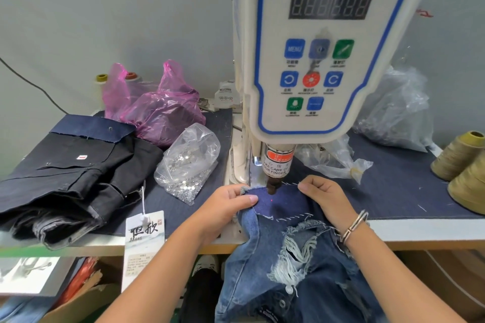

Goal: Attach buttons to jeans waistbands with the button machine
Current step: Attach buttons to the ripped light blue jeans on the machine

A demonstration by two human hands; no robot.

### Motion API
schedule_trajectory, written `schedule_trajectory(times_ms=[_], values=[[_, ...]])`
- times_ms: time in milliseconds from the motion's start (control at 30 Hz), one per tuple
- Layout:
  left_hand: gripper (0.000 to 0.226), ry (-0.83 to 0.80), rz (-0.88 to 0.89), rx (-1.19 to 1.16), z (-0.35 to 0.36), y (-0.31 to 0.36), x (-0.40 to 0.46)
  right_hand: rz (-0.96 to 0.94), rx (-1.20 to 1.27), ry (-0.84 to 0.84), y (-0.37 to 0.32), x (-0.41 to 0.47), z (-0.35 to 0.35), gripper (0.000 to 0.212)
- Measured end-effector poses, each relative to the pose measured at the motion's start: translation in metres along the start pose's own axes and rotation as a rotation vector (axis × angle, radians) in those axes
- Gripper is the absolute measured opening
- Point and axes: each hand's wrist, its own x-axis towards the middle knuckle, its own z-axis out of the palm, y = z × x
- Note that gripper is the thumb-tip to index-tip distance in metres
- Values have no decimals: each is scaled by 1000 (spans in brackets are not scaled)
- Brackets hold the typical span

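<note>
Waistband is being pinched taut by left hand and right hand, flanking the machine's punch directly above.

Left of you lies a folded stack of black jeans, your landmark. Behind it sits a pink plastic bag; a paper hang tag dangles at its front edge. Far to its right stand olive thread cones.
</note>
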Motion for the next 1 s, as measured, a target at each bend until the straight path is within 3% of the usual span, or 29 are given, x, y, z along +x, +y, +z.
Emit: schedule_trajectory(times_ms=[500, 833, 1000], values=[[27, 13, 20, 20, -2, -2, 1, 24, 57, -14, 0, 0, -3, 19], [50, 54, -6, 22, -3, -4, 3, 12, 90, -26, -2, -1, -3, 15], [37, 53, -5, 14, -2, -4, 2, 20, 104, -27, -1, -1, -3, 19]])
